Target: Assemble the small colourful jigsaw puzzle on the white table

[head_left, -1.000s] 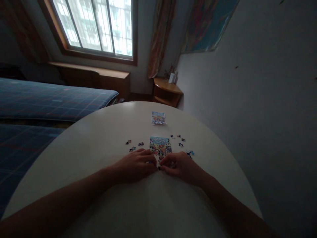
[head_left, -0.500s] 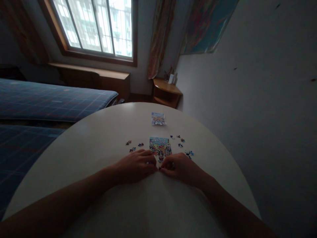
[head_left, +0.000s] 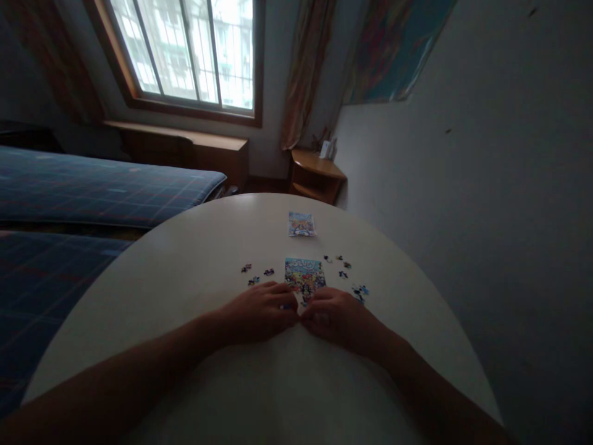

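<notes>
A colourful jigsaw puzzle (head_left: 304,273), mostly put together, lies flat on the white round table (head_left: 296,383). My left hand (head_left: 264,310) rests at its lower left corner with curled fingers closed; a bluish bit shows beneath them. From the lower right, my right hand (head_left: 340,316) reaches in, its thumb and fingertips pinched together on a small dark puzzle piece that is now hidden. The fingertips of both hands meet just below the puzzle. Another puzzle piece (head_left: 304,301) is partly visible between the hands at the puzzle's lower edge.
Several loose pieces (head_left: 254,280) lie left of the puzzle, and more loose pieces (head_left: 360,290) lie to its right. Farther back is a small printed picture packet (head_left: 301,224). Beyond the table stand a bed (head_left: 106,191) and a wooden corner shelf (head_left: 317,164).
My right fingertips have closed in against the left ones, and the small dark piece between them has gone out of sight. The whole view has shifted slightly; the loose pieces lie as before.
</notes>
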The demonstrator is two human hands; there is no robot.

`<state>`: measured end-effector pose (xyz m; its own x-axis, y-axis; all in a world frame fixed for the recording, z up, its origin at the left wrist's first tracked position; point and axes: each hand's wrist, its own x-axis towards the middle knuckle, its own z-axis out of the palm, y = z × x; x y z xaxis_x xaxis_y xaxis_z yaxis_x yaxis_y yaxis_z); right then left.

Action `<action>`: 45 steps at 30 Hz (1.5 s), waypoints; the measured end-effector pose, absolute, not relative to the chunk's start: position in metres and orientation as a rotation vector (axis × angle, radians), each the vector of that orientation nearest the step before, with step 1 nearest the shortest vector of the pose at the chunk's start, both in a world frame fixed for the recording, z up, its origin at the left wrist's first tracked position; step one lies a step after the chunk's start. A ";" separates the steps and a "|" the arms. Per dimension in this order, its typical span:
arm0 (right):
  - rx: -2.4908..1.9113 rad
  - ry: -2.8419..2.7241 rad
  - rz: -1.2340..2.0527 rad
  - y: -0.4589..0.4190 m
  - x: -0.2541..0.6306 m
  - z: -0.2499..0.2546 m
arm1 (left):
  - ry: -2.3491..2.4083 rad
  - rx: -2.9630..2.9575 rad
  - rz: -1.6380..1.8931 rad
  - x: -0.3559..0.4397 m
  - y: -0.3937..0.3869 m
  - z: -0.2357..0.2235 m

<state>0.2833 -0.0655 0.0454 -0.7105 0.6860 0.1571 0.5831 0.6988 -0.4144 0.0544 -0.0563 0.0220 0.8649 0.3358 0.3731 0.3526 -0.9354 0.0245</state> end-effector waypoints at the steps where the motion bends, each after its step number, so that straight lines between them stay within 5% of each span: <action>1: -0.988 -2.619 0.461 -0.066 0.283 0.046 | -0.552 -2.988 -0.588 0.054 -0.056 0.021; 10: -0.830 -2.822 0.206 -0.066 0.290 0.049 | -0.553 -2.995 -0.613 0.053 -0.055 0.016; 17: -0.799 -2.692 0.397 -0.056 0.292 0.047 | -0.573 -2.958 -0.630 0.055 -0.056 0.015; 28: -1.660 -1.957 0.170 0.009 0.372 0.027 | -0.572 -2.962 -0.650 0.056 -0.056 0.016; 45: -1.516 -2.259 0.310 0.003 0.348 0.024 | -0.568 -2.961 -0.689 0.057 -0.056 0.017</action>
